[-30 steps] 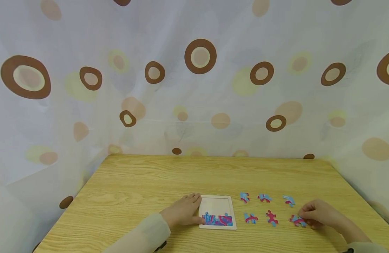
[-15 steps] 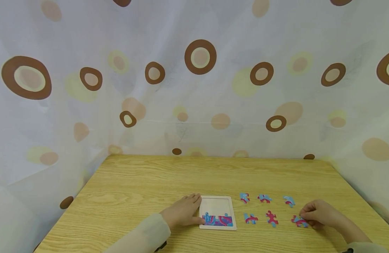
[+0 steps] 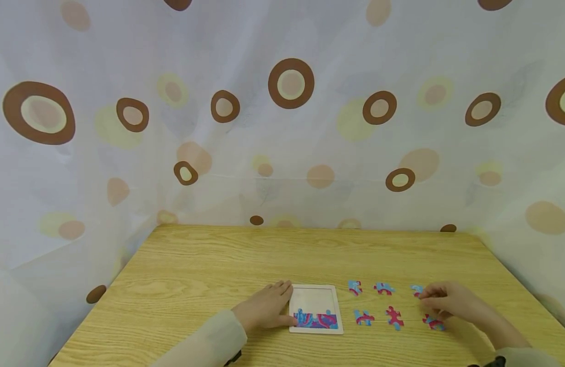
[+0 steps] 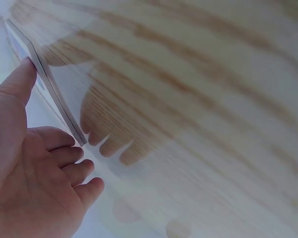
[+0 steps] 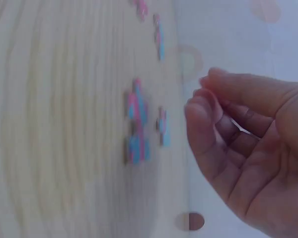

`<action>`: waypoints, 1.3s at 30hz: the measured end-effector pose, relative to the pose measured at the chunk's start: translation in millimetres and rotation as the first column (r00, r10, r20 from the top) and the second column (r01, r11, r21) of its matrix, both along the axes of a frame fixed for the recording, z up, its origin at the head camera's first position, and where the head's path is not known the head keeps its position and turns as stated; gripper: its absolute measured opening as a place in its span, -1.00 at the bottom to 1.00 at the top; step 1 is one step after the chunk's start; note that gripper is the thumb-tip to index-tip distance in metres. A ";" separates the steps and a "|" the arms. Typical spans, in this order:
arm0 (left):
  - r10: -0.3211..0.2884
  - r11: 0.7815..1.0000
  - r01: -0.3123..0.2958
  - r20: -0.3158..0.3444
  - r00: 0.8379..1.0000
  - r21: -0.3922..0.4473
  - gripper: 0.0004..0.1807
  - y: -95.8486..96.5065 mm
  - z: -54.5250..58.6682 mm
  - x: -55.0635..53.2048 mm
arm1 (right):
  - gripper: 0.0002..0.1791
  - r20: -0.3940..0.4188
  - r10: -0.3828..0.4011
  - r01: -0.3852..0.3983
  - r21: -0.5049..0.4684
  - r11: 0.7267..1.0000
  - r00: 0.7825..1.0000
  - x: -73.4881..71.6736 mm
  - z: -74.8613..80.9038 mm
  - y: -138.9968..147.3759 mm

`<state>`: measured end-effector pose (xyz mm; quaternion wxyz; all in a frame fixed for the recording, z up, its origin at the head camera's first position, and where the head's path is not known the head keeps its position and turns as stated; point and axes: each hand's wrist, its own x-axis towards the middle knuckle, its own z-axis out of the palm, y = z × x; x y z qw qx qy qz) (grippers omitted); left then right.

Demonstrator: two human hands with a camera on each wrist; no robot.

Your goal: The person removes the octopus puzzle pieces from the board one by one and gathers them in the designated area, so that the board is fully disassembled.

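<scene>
Six loose pcs are spaced out on the table right of your frame, prob so each is easy to grab. Joined pcs fill the frame's near end. Your left grip lies relaxed against its left edge, thumb on it, prob to stop sliding. Your right grip, by the right-end pcs, is loosely curled, fingertips nearly meeting, empty AFAICT.

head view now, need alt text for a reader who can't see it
A person's left hand rests against a partly filled white puzzle frame, while the right hand hovers, partly hiding two of six loose jigsaw pieces to the frame's right. Behind the wood-grain table is a ring-patterned white backdrop.
</scene>
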<state>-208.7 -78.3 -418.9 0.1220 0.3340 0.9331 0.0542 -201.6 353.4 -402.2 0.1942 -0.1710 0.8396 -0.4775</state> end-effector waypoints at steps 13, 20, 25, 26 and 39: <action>-0.012 1.000 0.012 -0.012 1.000 0.000 -0.09 -1.7 -4.0 0.9 | -0.66 -0.085 0.043 -0.047 -0.038 0.998 0.995 -10.5 16.1 -86.5; -0.028 0.999 0.028 0.001 1.000 0.020 -0.03 -5.3 -4.5 -0.2 | -0.69 -0.111 0.131 -0.139 -0.059 0.989 0.985 -11.2 13.5 -132.2; -0.020 1.000 0.020 0.000 1.000 0.015 0.01 -6.2 -3.2 1.0 | -0.73 -0.120 0.165 -0.172 -0.051 0.984 0.979 -12.6 3.8 -159.6; -0.017 1.000 0.017 0.001 1.000 0.017 0.02 -6.1 -2.9 1.3 | -0.74 -0.126 0.175 -0.182 -0.048 0.982 0.976 -12.3 1.9 -164.7; -0.023 1.000 0.024 -0.030 0.999 0.013 0.02 -5.0 -1.7 2.9 | -0.75 -0.138 0.285 -0.288 -0.001 0.958 0.948 -10.8 -15.3 -214.5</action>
